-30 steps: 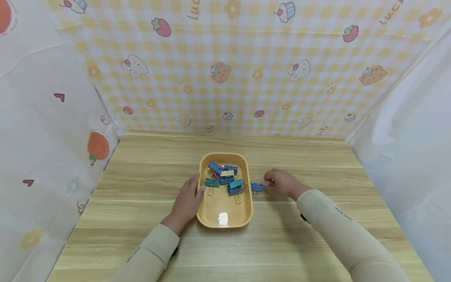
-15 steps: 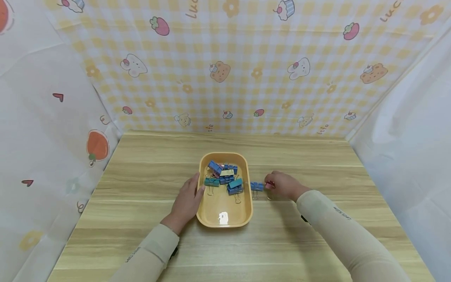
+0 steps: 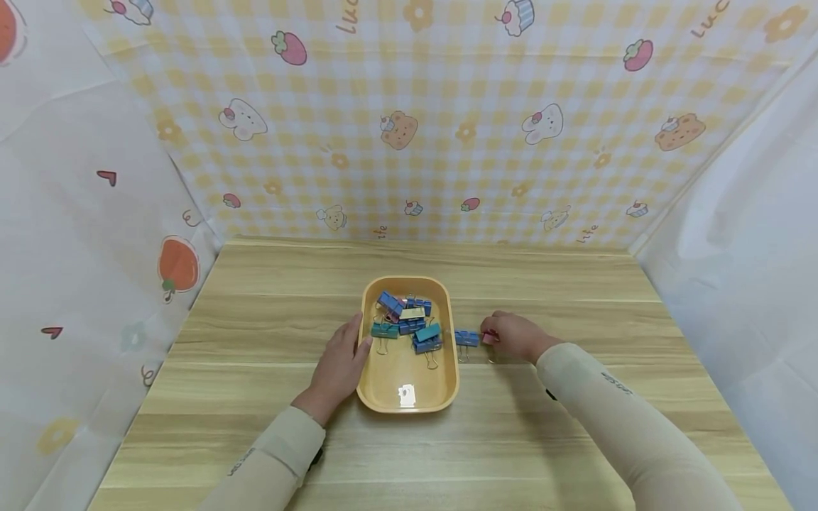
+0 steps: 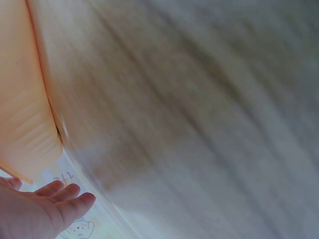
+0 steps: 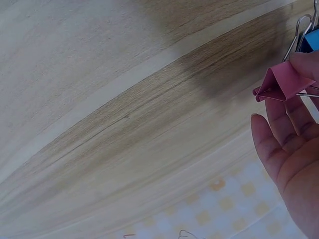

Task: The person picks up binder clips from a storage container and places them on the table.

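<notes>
Right hand: right of centre in the head view, narrow, thumb and fingers pinching a pink, wedge-shaped metal binder clip with wire handles
Pink clip: upper right of the right wrist view
Tray: glossy, round-cornered, orange-yellow tray at lower centre of the head view, with blue, teal, pale yellow and pink metal clips in its upper half
Left hand: left of the tray, fingers straight against its side
Loose clip: blue metal binder clip between tray and pink clip, on the wood-grain table
</notes>
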`<state>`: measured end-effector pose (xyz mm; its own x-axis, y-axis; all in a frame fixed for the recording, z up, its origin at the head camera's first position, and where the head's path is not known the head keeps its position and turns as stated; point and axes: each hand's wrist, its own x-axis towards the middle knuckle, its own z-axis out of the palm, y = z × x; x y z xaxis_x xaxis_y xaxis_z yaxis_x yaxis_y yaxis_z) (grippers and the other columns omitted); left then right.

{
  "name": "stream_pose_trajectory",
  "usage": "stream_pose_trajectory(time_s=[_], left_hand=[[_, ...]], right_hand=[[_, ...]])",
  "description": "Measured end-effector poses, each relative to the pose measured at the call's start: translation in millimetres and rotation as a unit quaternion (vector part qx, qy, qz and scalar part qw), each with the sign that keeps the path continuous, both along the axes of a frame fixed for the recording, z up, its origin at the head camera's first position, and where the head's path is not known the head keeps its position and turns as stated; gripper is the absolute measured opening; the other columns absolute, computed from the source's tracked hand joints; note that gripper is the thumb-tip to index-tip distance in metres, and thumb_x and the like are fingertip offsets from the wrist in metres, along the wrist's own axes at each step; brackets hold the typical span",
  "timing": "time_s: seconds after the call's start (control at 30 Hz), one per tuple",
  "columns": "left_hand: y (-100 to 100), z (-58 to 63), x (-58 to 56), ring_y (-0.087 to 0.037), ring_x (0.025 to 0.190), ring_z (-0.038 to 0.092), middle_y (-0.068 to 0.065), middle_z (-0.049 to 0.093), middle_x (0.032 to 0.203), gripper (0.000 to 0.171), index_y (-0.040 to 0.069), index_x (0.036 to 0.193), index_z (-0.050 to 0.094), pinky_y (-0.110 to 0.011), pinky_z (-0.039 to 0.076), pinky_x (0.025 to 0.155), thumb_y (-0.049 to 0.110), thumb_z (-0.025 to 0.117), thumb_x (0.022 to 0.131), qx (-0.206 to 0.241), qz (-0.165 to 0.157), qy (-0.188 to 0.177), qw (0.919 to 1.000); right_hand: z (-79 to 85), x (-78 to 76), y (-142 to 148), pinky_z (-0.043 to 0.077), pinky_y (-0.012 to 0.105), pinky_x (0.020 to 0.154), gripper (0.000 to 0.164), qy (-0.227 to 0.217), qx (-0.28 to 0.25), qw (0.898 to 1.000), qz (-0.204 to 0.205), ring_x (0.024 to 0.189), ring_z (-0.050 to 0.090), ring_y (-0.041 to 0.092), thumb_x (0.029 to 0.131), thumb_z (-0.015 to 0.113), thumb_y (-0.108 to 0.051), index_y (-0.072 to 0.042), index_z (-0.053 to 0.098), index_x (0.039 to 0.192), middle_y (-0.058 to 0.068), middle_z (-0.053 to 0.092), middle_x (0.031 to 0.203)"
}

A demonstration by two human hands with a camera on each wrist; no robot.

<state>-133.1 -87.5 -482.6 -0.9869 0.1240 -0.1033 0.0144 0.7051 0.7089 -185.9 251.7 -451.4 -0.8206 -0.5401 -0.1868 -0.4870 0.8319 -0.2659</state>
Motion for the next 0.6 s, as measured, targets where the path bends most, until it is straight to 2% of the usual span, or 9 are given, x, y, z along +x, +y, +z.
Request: stream_pose_trajectory(time_s=[0.6], left_hand=[[-0.9,0.7,0.3,-0.041,0.138,0.032,-0.022,0.030,0.152,0.061,0.013,0.156,0.017,-0.056,0.031,0.109,0.036,0.038,0.104,-0.002,-0.002,-0.003,1.0000]], right_hand=[[-3.1,-2.6,1.6,0.049,0.033,0.073,0.014,-0.010,0.012,1.000,0.007,0.074,0.050,0.012,0.087,0.060,0.001,-0.011,0.067,0.089,-0.001,0.057,0.084]])
